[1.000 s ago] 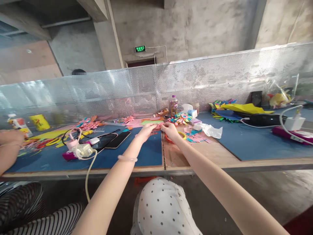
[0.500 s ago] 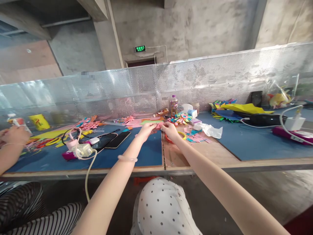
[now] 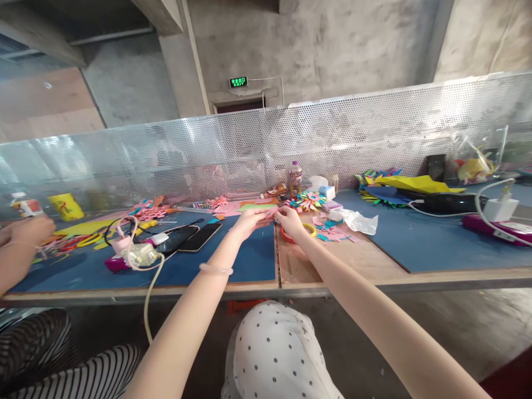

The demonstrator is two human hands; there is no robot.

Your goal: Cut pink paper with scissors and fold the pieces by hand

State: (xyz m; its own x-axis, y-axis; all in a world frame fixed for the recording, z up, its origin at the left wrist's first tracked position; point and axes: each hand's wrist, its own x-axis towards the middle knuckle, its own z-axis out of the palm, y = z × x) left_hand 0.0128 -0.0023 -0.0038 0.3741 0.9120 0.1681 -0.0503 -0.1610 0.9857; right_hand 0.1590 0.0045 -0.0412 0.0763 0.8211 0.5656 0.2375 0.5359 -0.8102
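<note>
Between my two hands, above the middle of the table, is a small piece of pink paper [image 3: 272, 213], mostly covered by fingers. My left hand [image 3: 250, 220] is closed on its left side, fingers stretched along it. Pinching the paper's right side is my right hand [image 3: 289, 220]. Under my right wrist lie scissors with orange-red handles [image 3: 286, 236] and a yellow ring [image 3: 311, 229], both partly hidden. Pink and blue paper scraps [image 3: 336, 233] are scattered to the right. A multicoloured paper flower [image 3: 311, 200] rests just behind my right hand.
A black phone [image 3: 200, 237] and a white charger with cables [image 3: 143, 255] lie to the left. A juice bottle [image 3: 295, 180] stands behind. Crumpled tissue [image 3: 361, 221] sits right. A co-worker's hands [image 3: 27, 235] are at far left. A perforated metal screen [image 3: 187, 160] closes the back.
My left fingers have straightened a little along the pink paper, and less of it shows. My arms stay almost in place. The co-worker's hand at far left has shifted slightly right.
</note>
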